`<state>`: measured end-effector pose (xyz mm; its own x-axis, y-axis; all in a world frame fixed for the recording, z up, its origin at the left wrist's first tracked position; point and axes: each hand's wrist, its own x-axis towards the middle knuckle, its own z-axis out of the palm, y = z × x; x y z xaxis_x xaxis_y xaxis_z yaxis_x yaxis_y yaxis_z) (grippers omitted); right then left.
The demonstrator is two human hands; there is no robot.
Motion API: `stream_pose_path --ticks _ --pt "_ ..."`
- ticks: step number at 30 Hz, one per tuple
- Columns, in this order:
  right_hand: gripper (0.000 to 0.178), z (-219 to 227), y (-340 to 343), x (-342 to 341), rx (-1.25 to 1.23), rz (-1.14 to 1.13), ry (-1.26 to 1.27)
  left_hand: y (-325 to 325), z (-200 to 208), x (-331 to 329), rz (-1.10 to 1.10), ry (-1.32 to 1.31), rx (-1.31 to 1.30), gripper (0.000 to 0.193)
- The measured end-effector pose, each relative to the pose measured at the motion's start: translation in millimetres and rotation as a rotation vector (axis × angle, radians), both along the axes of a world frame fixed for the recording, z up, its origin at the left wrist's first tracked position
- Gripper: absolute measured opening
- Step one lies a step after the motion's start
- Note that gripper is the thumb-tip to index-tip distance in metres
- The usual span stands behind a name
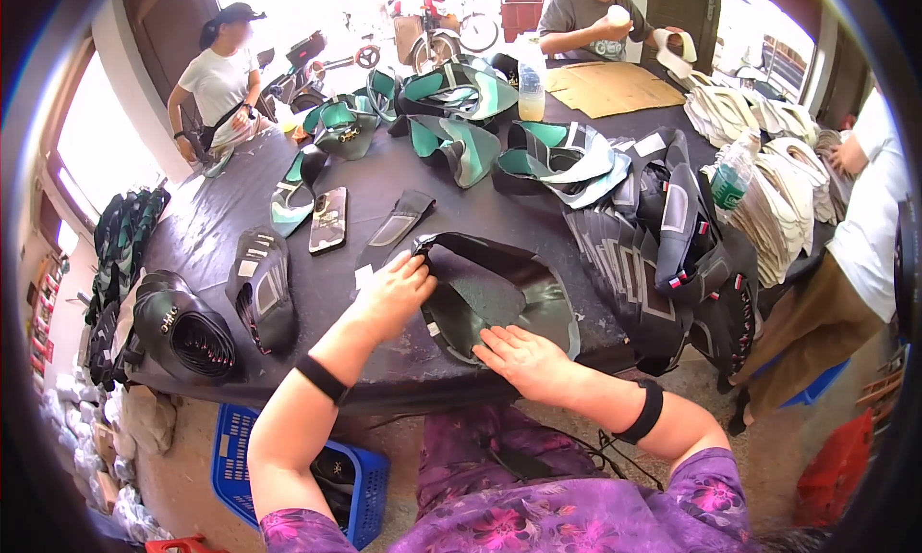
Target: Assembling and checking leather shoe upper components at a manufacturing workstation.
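The person's left hand presses on the left edge of a dark curved shoe upper piece lying on the black desk, while the right hand lies flat on its near edge. A phone and a dark strap rest just beyond. Teal and black pieces pile farther back, beside a plastic bottle. A blue crate sits on the floor below.
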<state>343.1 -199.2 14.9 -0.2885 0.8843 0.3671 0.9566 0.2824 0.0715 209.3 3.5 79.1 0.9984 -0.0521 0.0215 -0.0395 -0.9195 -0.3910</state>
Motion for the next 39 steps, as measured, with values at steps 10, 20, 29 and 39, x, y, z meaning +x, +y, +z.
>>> stream_pose_path --ticks 10,20,29,39 --pt "0.017 55 -20 51 -0.03 -0.005 -0.355 -19 -6 7 -0.105 0.28 0.265 0.011" --pt "0.052 19 25 -4 -0.096 0.039 0.035 -50 -16 -25 -0.232 -0.012 0.298 0.01" --pt "0.055 -6 45 -4 -0.125 0.025 0.533 -58 -26 -46 0.13 0.002 0.022 0.023" --pt "0.045 -8 50 -8 -0.079 0.004 0.405 -55 -32 -47 0.101 -0.162 -0.024 0.014"
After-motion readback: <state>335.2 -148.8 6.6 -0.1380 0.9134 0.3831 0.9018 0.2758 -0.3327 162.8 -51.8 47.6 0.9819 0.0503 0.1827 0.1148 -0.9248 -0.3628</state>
